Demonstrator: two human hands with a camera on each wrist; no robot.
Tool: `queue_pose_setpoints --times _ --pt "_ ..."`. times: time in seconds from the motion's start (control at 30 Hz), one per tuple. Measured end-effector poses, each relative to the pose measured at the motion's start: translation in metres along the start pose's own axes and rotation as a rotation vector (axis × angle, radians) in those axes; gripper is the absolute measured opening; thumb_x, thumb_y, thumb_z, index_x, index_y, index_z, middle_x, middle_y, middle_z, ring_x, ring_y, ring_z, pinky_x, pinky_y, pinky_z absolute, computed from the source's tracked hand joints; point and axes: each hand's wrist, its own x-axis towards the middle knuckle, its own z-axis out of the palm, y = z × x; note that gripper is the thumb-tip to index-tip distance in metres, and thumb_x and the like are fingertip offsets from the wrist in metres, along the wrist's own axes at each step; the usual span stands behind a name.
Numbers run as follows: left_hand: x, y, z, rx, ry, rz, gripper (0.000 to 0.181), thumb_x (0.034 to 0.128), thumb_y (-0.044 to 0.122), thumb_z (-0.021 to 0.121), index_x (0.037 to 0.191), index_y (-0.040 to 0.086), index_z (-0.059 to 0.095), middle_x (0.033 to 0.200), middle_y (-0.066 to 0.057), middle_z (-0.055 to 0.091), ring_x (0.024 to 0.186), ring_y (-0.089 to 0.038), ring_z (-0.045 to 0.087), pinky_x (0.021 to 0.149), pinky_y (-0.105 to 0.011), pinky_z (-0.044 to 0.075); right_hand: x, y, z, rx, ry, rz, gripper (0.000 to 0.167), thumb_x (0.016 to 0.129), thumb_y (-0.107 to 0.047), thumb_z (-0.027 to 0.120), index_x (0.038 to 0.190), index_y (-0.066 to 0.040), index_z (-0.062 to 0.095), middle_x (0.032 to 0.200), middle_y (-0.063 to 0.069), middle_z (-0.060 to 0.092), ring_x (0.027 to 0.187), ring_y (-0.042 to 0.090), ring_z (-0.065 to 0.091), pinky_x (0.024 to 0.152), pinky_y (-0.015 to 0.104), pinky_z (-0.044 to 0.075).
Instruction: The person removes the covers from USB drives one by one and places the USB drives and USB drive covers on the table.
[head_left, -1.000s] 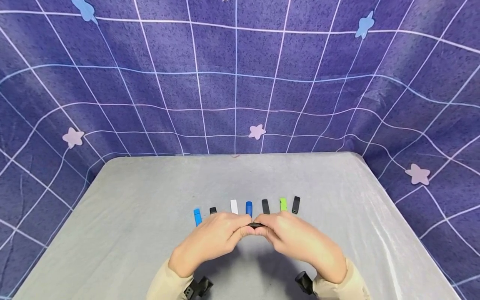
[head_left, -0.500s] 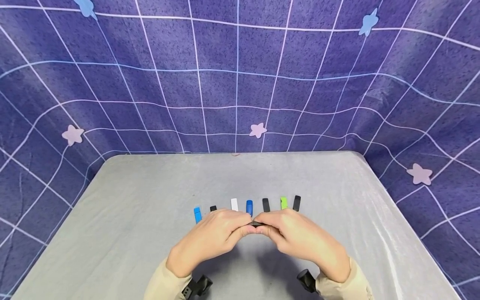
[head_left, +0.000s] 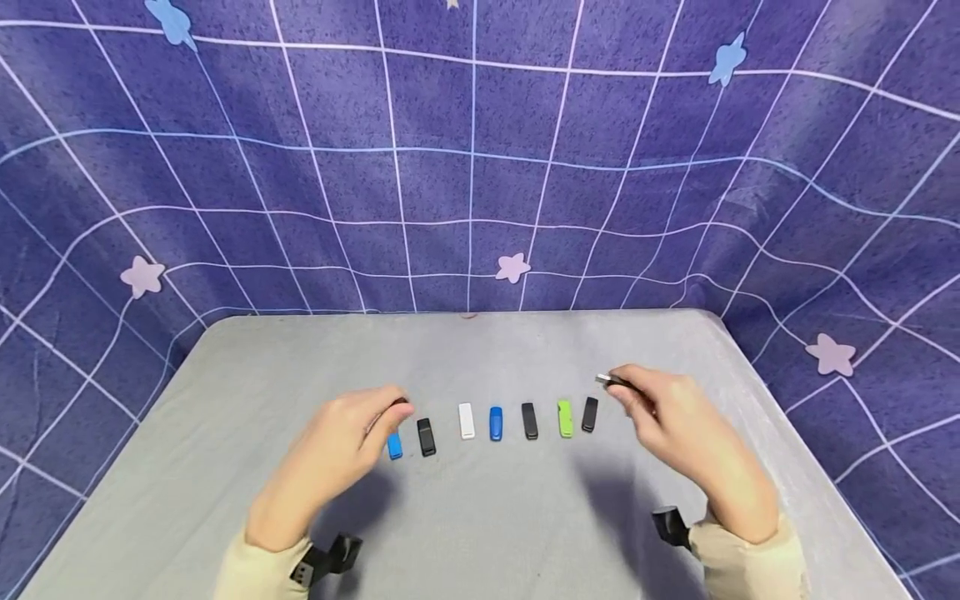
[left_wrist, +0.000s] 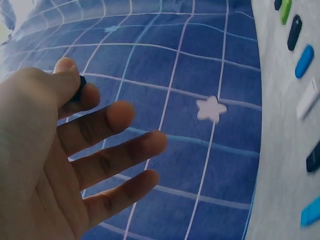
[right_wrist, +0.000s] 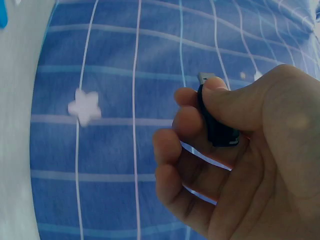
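The right hand (head_left: 686,421) pinched a dark USB stick (right_wrist: 214,122) between thumb and fingers, above the gray table (head_left: 480,521), near the right end of a row of seven sticks. A pale mark at the stick's broad end was too small to read. The head view showed mainly its bare metal plug (right_wrist: 205,78); the right wrist view showed the curved body too. The left hand (head_left: 341,437) pinched a small dark piece (left_wrist: 80,90), partly covering the light-blue stick (head_left: 395,447) in the head view. Only the left wrist view showed its other three fingers spread apart. Any lettering on the white stick (head_left: 467,421) could not be made out.
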Motion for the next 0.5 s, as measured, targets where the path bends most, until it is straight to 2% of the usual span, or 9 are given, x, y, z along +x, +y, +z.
queue_pose_setpoints --times 0.13,0.2,0.27,0.4,0.5 --pt "0.001 -0.001 0.006 -0.047 -0.072 -0.011 0.009 0.1053 0.021 0.06 0.102 0.024 0.067 0.087 0.018 0.061 0.077 0.002 0.055 0.07 -0.025 0.051 0.003 -0.004 0.009 0.041 -0.064 -0.022 0.011 0.094 -0.006 0.069 0.104 -0.011 0.074 0.083 -0.009 0.063 0.069 -0.002 0.052 0.063 0.019 0.05" --pt "0.002 0.001 0.012 -0.083 -0.08 -0.015 0.008 0.1047 0.022 0.061 0.105 0.025 0.069 0.093 0.019 0.064 0.083 0.003 0.058 0.075 -0.026 0.054 0.004 -0.007 0.015 0.065 -0.08 -0.02 0.011 0.095 -0.007 0.069 0.104 -0.01 0.075 0.089 -0.006 0.064 0.073 -0.001 0.054 0.066 0.021 0.051" --pt "0.003 0.003 0.015 -0.11 -0.075 -0.021 0.009 0.102 0.021 0.064 0.106 0.027 0.069 0.097 0.021 0.065 0.084 0.004 0.059 0.075 -0.024 0.054 0.004 -0.008 0.018 0.064 -0.072 -0.01 0.011 0.094 -0.006 0.07 0.103 -0.011 0.075 0.089 -0.006 0.06 0.075 0.0 0.053 0.067 0.022 0.05" --pt "0.004 0.005 0.02 -0.13 -0.082 0.006 0.02 0.0943 0.011 0.065 0.106 0.027 0.068 0.097 0.022 0.064 0.084 0.003 0.059 0.075 -0.024 0.053 0.004 -0.008 0.021 0.086 -0.043 -0.013 0.016 0.09 -0.003 0.074 0.104 -0.011 0.076 0.088 -0.006 0.057 0.074 0.001 0.05 0.066 0.018 0.046" --pt "0.004 0.005 0.022 -0.114 -0.109 0.017 0.022 0.0943 0.009 0.064 0.11 0.024 0.068 0.1 0.019 0.066 0.086 0.0 0.058 0.077 -0.025 0.052 0.003 -0.007 0.024 0.105 -0.038 -0.029 0.02 0.089 -0.003 0.076 0.107 -0.011 0.077 0.087 -0.006 0.059 0.073 0.001 0.048 0.065 0.014 0.043"
